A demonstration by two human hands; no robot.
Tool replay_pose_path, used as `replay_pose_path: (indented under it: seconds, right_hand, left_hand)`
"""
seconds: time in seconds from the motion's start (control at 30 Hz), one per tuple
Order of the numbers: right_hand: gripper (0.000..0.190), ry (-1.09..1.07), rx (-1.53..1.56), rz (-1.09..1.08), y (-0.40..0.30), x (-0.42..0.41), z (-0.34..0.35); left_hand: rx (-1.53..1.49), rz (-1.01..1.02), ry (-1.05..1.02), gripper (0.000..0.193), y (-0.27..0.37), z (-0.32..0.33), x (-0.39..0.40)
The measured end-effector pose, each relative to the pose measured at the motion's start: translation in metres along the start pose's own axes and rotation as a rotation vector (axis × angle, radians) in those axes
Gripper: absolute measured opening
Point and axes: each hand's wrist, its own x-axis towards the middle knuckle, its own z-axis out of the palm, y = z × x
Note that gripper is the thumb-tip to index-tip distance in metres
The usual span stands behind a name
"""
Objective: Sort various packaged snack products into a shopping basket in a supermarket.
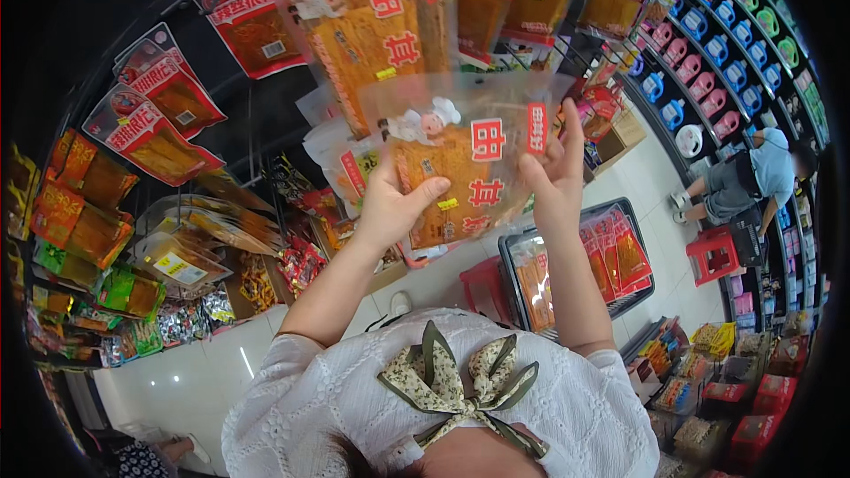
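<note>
A clear plastic snack pack with flat orange-brown sheets, a cartoon chef and red printed characters is held up in front of me. My left hand grips its left edge, the thumb lying across the front. At the right edge, my right hand has its thumb against the front, and its other fingers are partly hidden behind the plastic. Just beyond it hangs a matching snack pack. Below my right forearm, a dark shopping basket contains red-topped snack packs and a clear pack.
A red stool stands beside the basket. Red-and-white snack packs hang from the rack at left, above cardboard boxes of snacks. Detergent bottles line the right shelves, where a person bends near another red stool.
</note>
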Motion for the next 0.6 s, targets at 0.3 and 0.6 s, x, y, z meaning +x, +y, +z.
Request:
replay_pose_path:
  seconds: [0.3,0.6]
  right_hand:
    - [0.053,-0.101,-0.23,-0.334,-0.014,0.104,0.078]
    - [0.049,-0.117,-0.206,-0.247,-0.012,0.136,0.103]
  left_hand:
    - [0.227,0.39,0.094,0.057,0.067,-0.046,0.072]
    - [0.169,0.394,0.087,0.054,0.074,-0.065,0.101]
